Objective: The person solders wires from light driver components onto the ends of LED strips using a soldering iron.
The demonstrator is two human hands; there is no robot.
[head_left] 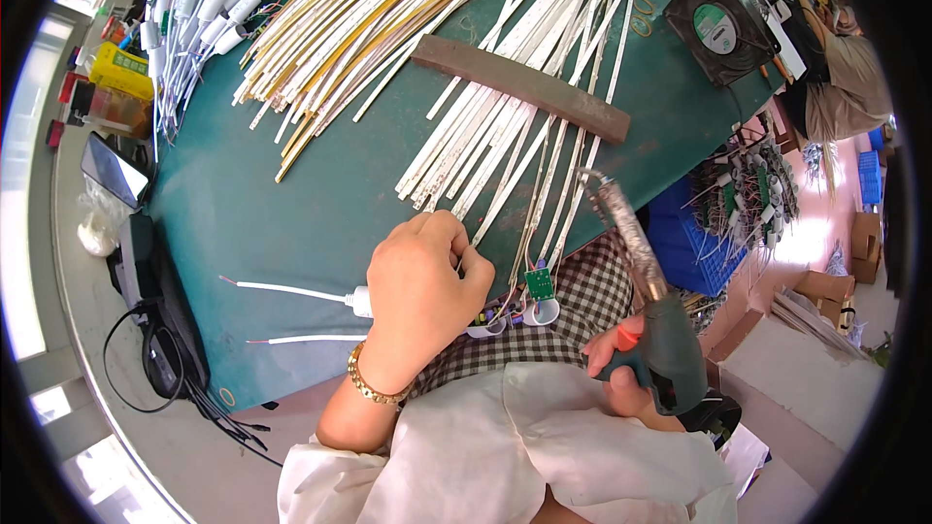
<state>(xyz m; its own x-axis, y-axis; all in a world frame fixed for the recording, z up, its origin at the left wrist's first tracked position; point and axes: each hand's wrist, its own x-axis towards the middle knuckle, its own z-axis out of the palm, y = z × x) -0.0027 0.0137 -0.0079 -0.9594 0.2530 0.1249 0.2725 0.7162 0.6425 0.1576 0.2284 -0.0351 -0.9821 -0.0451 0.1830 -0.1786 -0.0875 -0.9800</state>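
Observation:
My left hand is closed, knuckles up, at the near ends of a bundle of narrow white LED strips. Its fingertips are mostly hidden, so what they pinch cannot be made out. My right hand grips a dark green soldering gun with an orange trigger; its bent tip points up beside the strips. Below my left hand lie white plastic housings, one with a small green circuit board wired to strips. A white cable runs left from a housing partly behind my left hand.
A brown bar lies across the strips. More white and yellow strips cover the far table. White housings with wires sit at the far left, a black fan at the far right. A blue crate stands beyond the right edge.

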